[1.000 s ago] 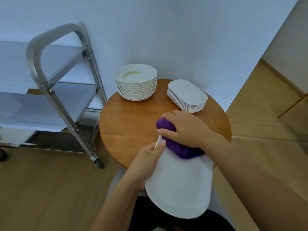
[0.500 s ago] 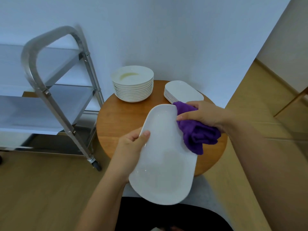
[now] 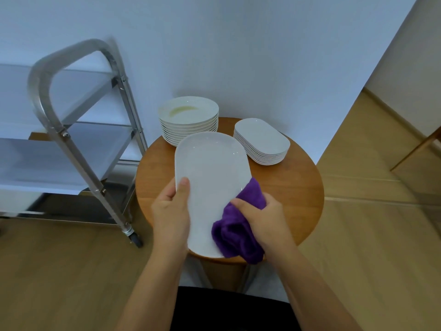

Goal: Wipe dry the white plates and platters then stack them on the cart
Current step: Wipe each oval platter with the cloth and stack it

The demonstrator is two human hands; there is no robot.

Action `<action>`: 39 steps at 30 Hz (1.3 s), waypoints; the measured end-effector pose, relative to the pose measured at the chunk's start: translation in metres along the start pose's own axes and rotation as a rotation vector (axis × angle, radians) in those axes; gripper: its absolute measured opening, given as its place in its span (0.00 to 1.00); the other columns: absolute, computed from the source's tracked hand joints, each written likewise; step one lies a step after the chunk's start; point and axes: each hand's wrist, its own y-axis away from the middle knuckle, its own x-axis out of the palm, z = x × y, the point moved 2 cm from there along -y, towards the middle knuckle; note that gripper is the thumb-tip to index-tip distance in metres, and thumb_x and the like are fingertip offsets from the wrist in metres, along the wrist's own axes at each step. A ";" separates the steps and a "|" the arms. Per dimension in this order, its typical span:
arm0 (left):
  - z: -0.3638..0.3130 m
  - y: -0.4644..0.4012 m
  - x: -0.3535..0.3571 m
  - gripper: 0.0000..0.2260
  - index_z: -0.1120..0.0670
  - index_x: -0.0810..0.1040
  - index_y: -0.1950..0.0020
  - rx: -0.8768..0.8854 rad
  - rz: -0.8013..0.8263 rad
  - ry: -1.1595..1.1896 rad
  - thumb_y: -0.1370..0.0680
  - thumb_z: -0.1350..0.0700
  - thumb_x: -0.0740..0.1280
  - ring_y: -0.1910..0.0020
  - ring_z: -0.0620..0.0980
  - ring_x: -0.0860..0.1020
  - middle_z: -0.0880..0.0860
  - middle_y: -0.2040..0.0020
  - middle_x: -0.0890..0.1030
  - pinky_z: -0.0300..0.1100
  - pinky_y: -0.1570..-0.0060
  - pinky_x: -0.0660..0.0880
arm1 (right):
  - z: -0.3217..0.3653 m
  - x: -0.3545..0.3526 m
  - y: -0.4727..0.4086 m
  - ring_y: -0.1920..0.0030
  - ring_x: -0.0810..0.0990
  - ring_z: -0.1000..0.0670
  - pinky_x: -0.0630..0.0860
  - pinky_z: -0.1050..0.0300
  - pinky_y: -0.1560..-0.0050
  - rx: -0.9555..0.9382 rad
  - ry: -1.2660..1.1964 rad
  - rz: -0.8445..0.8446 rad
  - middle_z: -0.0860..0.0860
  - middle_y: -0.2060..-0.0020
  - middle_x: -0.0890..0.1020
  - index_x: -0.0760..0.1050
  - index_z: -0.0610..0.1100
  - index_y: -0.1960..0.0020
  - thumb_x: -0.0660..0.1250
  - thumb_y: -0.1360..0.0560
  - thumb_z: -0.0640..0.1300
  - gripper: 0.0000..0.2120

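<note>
1 platter [image 3: 211, 177] now faces up at frame centre, left hand [image 3: 170, 211] gripping its edge, right hand [image 3: 265, 216] clutching the purple cloth [image 3: 238, 232] lower down it: wiping continues.

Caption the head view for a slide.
Left hand holds a white platter over the round table while right hand wipes with purple cloth.

I see even, soft, bluish daylight; the cart handle [image 3: 45, 84] at upper left is motion-blurred, and wide-angle distortion bends the frame edges.
</note>
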 end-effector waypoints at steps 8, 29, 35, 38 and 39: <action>0.026 0.006 0.022 0.07 0.40 0.75 0.52 -0.050 -0.225 0.198 0.20 0.46 0.57 0.60 0.41 0.81 0.42 0.58 0.81 0.32 0.68 0.77 | -0.029 0.022 0.014 0.60 0.83 0.49 0.77 0.63 0.71 0.097 -0.439 -0.274 0.51 0.56 0.82 0.73 0.52 0.46 0.75 0.32 0.45 0.17; 0.003 -0.013 0.002 0.15 0.54 0.81 0.56 -0.058 0.582 -0.485 0.21 0.47 0.60 0.63 0.50 0.82 0.53 0.60 0.84 0.38 0.64 0.79 | 0.056 -0.058 -0.032 0.55 0.81 0.48 0.80 0.55 0.60 -0.179 0.374 0.021 0.52 0.55 0.81 0.75 0.50 0.47 0.78 0.35 0.50 0.20; 0.003 -0.005 0.019 0.09 0.51 0.80 0.55 -0.083 0.292 -0.135 0.21 0.50 0.61 0.66 0.43 0.83 0.45 0.63 0.84 0.33 0.74 0.75 | 0.034 -0.039 -0.026 0.58 0.82 0.48 0.77 0.62 0.70 -0.109 -0.166 -0.166 0.49 0.56 0.82 0.75 0.47 0.48 0.75 0.31 0.47 0.14; 0.007 0.001 0.027 0.09 0.50 0.79 0.54 -0.081 0.172 -0.002 0.21 0.48 0.61 0.65 0.45 0.83 0.45 0.62 0.84 0.37 0.72 0.78 | 0.028 -0.026 -0.022 0.59 0.82 0.49 0.77 0.64 0.71 -0.128 -0.208 -0.183 0.50 0.57 0.81 0.74 0.50 0.50 0.74 0.30 0.47 0.12; 0.006 0.000 0.027 0.10 0.50 0.79 0.54 -0.071 0.139 0.034 0.21 0.47 0.61 0.65 0.45 0.83 0.45 0.63 0.84 0.38 0.72 0.79 | 0.023 -0.022 -0.020 0.58 0.82 0.49 0.78 0.64 0.69 -0.126 -0.187 -0.165 0.50 0.57 0.81 0.74 0.50 0.50 0.74 0.30 0.47 0.12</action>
